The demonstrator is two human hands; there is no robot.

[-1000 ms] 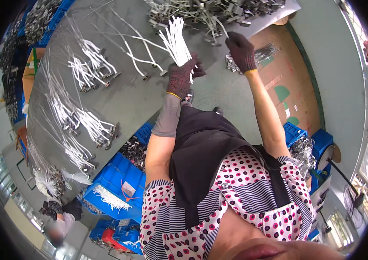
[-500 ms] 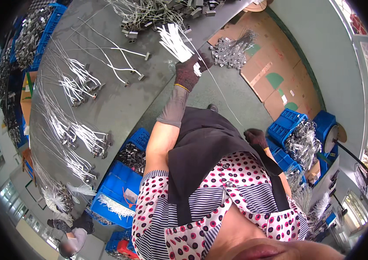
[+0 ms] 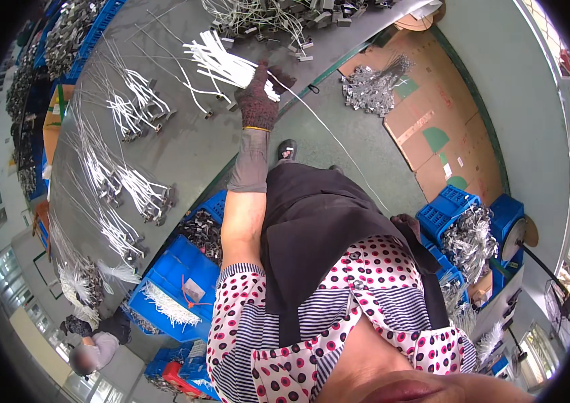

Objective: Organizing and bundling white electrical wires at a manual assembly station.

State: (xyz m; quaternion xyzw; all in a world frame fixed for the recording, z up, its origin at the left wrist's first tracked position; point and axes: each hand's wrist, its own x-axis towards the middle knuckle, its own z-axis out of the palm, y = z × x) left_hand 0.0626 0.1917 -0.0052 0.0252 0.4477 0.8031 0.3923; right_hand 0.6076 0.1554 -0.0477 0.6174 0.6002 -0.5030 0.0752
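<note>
My left hand, in a dark maroon knit glove, is closed round a bundle of thin white tubes above the table's edge. The tubes fan out to the left, and short ends show under the fingers. From this hand a long pale wire slants down to the right. It reaches my right hand, also gloved, low beside the dark apron. That hand looks closed on the wire's end, though its fingers are partly hidden. Several grey cables with white sleeves and metal connectors lie on the table near my left hand.
The dark table carries sorted cable bundles and a tangled pile at the far side. Blue crates stand below it. Flattened cardboard with more cables covers floor at right, near another blue crate. A person is lower left.
My left hand has moved left with the white tubes, which now point more to the left. My right hand has shifted slightly right and down, and the wire spans a longer distance.
</note>
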